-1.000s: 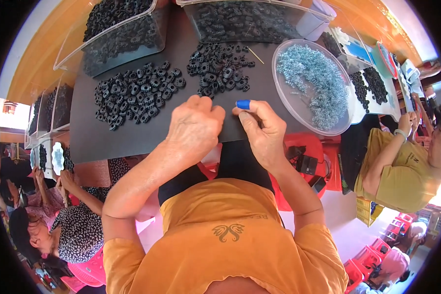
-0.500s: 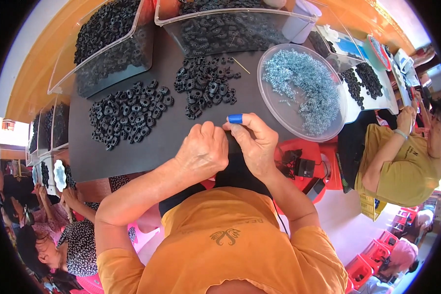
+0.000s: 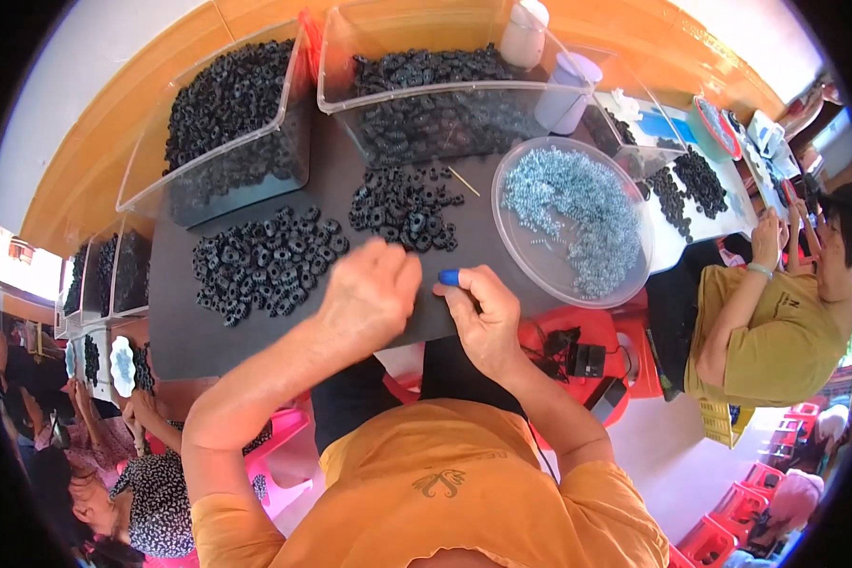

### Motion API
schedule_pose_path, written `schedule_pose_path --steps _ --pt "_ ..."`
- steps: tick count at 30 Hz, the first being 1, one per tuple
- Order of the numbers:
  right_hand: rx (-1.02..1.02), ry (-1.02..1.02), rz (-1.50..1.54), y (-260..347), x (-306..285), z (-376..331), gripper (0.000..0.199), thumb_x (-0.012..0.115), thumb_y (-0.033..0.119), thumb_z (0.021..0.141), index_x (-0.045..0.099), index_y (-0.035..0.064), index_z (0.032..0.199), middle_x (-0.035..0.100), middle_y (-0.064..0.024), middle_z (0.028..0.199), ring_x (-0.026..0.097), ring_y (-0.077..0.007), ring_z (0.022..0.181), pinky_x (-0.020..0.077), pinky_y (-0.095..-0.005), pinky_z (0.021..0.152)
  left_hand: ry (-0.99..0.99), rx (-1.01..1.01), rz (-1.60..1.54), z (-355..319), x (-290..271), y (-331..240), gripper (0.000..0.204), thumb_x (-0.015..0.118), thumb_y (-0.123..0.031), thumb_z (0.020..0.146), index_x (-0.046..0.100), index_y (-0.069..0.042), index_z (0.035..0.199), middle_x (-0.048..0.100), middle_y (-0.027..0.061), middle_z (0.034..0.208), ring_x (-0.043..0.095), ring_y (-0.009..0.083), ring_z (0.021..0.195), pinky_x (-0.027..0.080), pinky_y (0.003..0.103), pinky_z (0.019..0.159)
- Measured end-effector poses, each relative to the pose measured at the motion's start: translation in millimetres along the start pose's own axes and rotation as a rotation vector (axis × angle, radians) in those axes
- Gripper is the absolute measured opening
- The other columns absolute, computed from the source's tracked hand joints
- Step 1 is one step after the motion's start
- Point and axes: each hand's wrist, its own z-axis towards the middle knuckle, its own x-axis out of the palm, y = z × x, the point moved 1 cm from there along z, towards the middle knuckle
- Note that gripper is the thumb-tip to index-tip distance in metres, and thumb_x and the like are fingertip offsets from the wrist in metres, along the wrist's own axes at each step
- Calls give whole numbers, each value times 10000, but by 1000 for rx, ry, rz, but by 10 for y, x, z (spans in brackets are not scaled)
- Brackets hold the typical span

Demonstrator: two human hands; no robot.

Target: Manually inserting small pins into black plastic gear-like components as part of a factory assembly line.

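Observation:
My left hand (image 3: pixel 371 292) is curled with its knuckles up, slightly blurred, over the dark table just below a heap of small black ring-like plastic parts (image 3: pixel 415 227). Whatever is in its fingers is hidden. To its right, my right hand (image 3: pixel 488 327) pinches thumb and forefinger together, with blue tape (image 3: pixel 449 277) round a fingertip. Any small piece held in that pinch is too small to name. The hands are slightly apart. A wider heap of similar black parts (image 3: pixel 267 260) lies to the left. On the right, a round clear tray (image 3: pixel 513 260) holds many small pale-blue coils.
Two clear bins (image 3: pixel 293 114) (image 3: pixel 336 102) of black parts stand at the back, with a white cup (image 3: pixel 568 95) at the right one. A thin stick (image 3: pixel 464 181) lies by the middle heap. A red stool (image 3: pixel 625 364) bears dark devices. Co-workers sit on both sides.
My left hand has moved away from the right hand, up and left toward the middle heap. The right hand keeps its pinch. The whole view has shifted, so the table appears lower.

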Motion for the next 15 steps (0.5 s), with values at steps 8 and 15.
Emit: schedule_pose_path --steps 8,15 --pt "-17 -9 8 24 29 3 115 587 -60 852 626 -13 949 591 -51 816 516 -87 665 419 -219 597 -327 -257 4 1258 -474 898 202 630 -116 796 637 -39 983 673 143 921 640 296 888 498 402 735" --pt "-64 -101 -89 -48 -16 98 136 609 -64 830 608 -11 956 578 -69 789 530 -129 662 423 -245 589 -767 -396 -578 407 -1026 29 389 475 -199 925 514 81 1192 617 202 1052 623 259 899 509 345 842"
